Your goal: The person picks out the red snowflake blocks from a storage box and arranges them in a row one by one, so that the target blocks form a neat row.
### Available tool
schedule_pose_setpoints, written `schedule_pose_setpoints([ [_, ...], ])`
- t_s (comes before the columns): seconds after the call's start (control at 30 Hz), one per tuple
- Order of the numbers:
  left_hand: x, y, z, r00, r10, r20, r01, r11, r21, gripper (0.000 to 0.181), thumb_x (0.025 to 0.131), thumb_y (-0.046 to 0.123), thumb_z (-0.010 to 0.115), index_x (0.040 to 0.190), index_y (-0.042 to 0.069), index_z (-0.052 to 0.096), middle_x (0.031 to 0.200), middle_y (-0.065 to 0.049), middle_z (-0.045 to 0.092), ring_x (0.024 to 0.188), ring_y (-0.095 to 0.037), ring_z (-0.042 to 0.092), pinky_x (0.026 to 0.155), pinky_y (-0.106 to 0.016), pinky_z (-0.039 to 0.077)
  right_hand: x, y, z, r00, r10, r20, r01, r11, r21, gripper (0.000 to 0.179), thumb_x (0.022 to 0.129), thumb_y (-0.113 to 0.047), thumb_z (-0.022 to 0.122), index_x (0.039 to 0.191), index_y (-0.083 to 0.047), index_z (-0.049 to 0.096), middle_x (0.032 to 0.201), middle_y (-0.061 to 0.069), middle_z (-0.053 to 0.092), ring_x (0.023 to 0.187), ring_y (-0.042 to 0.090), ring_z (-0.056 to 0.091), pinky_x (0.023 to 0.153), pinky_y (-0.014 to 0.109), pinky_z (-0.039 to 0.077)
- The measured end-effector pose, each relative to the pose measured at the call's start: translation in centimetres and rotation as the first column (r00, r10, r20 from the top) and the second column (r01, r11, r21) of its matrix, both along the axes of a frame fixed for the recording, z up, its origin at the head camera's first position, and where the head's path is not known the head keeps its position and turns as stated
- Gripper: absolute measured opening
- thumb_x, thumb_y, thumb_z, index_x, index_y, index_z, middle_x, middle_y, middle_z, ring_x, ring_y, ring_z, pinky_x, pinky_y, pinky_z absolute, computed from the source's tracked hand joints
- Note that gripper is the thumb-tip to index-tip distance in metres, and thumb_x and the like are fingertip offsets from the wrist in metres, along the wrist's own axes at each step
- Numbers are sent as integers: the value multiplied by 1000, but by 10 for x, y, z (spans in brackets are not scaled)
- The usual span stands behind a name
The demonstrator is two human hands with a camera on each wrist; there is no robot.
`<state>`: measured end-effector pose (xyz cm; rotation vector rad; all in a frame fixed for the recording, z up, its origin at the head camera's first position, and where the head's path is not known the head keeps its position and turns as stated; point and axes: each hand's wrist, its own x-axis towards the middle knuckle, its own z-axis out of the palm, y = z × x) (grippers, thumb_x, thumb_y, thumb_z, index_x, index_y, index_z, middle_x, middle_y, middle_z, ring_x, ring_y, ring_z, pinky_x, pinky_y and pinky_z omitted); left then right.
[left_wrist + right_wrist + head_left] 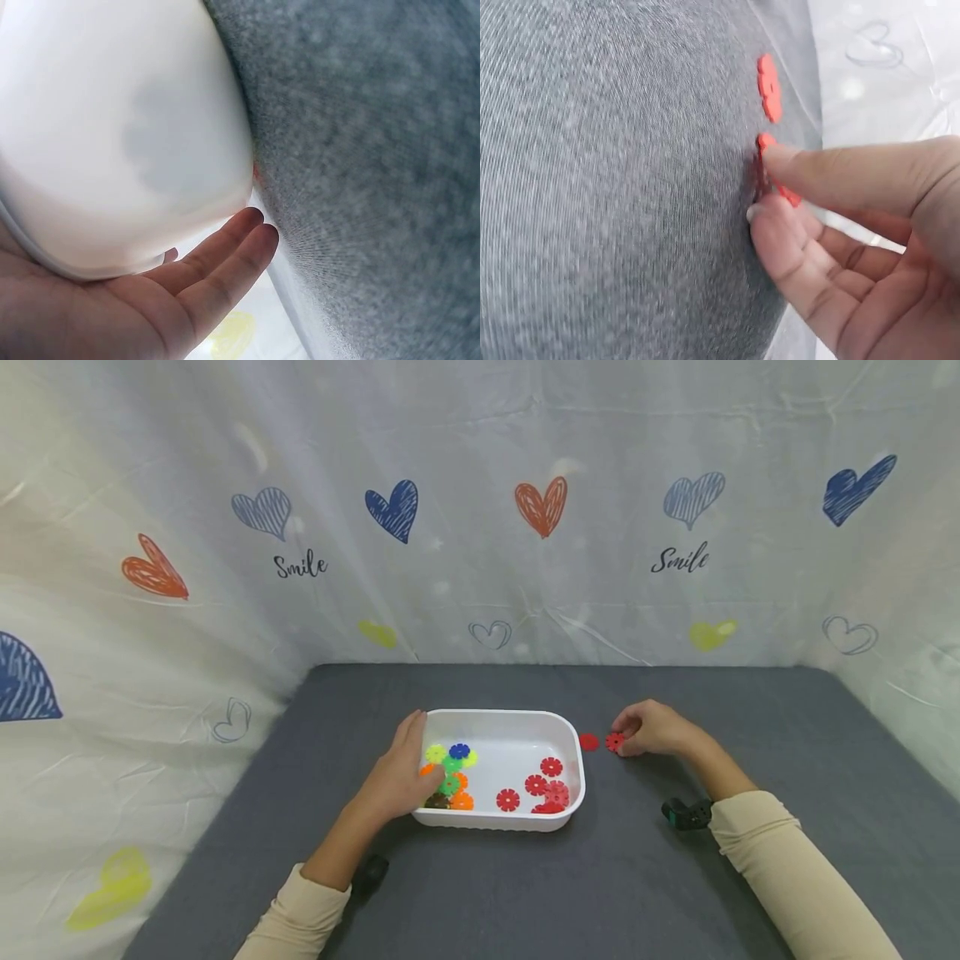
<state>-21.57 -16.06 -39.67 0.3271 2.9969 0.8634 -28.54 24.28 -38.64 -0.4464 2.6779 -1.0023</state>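
Note:
My left hand (401,777) grips the left end of a white plastic tray (502,747), thumb over the rim and fingers along the outer wall. In the left wrist view two fingertips (264,229) reach down beside the tray's outside, close over the cloth. To the right of the tray, my right hand (654,729) pinches a red snowflake disc (615,742) by its edge between thumb and fingers. The right wrist view shows this disc (766,140) tilted on edge, low at the table surface. Another red disc (588,742) lies flat between it and the tray.
Inside the tray, several red discs (536,785) lie at the right. Green (450,785), orange (462,801), yellow and blue discs (460,751) cluster at the left. Grey cloth (487,893) covers the table; a white curtain (480,585) printed with hearts hangs behind.

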Motion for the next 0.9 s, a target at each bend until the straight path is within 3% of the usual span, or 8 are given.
schedule_pose_setpoints([
  [0.07, 0, 0, 1, 1000, 1, -5, -1, 1000, -2, 87, 90, 25, 60, 160, 3, 12, 165, -13, 10, 127, -41, 48, 103, -58, 41, -1, -3, 0, 997, 11, -70, -7, 998, 65, 29, 72, -3, 83, 98, 5, 71, 80, 4, 65, 73, 16, 58, 66, 32, 50],
  [0.2, 0, 1, 1, 1000, 4, -2, -4, 1000, -3, 87, 90, 25, 60, 160, 3, 12, 165, -13, 10, 128, -41, 47, 104, -58, 40, -2, -9, -1, 994, -9, -112, 21, 995, 101, 26, 70, -2, 82, 93, 4, 72, 72, 1, 60, 66, 15, 54, 62, 31, 45],
  [0.6, 0, 1, 0, 1000, 12, 7, -12, 1000, 2, 87, 91, 26, 61, 160, 4, 12, 165, -13, 9, 128, -42, 48, 103, -59, 40, -1, -17, -2, 996, -78, -33, 81, 992, 96, 25, 77, -1, 78, 99, 6, 71, 72, 4, 61, 62, 14, 55, 59, 30, 45],
  [0.9, -1, 1, 0, 1000, 7, 6, -7, 1000, 3, 88, 91, 25, 61, 160, 4, 12, 165, -12, 9, 126, -41, 48, 103, -59, 41, -1, -17, -4, 996, -81, -46, 85, 992, 95, 25, 78, -2, 78, 100, 7, 70, 71, 5, 61, 59, 12, 57, 57, 30, 46],
])
